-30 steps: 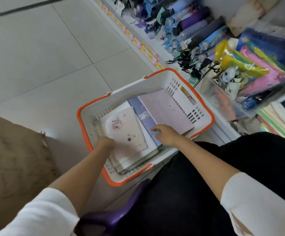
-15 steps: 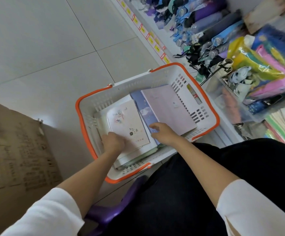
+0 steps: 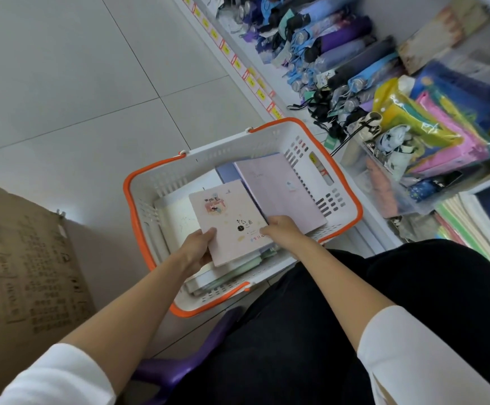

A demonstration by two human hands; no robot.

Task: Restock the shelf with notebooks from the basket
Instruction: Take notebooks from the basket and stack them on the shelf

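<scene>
A white basket with an orange rim (image 3: 162,182) sits on the floor in front of me and holds several notebooks. My left hand (image 3: 198,247) grips the near left corner of a pale pink notebook (image 3: 229,220) with a small drawing on its cover, thumb on top. My right hand (image 3: 281,229) holds the same notebook at its near right edge. The notebook is lifted a little above the stack. A lilac notebook (image 3: 279,188) leans against the basket's right wall. The shelf (image 3: 363,238) runs along the right, with stacked notebooks (image 3: 477,229) at its near end.
Folded umbrellas (image 3: 337,48) and bright plastic pouches (image 3: 431,133) fill the shelf further along. A clear bin (image 3: 384,182) stands beside the basket. A brown cardboard box (image 3: 18,258) is on the left. A purple stool (image 3: 179,366) is under me. Grey floor tiles lie beyond.
My left hand slid from the stack's left side to the near corner of the pink notebook and took hold of it. Both hands have raised it off the stack.
</scene>
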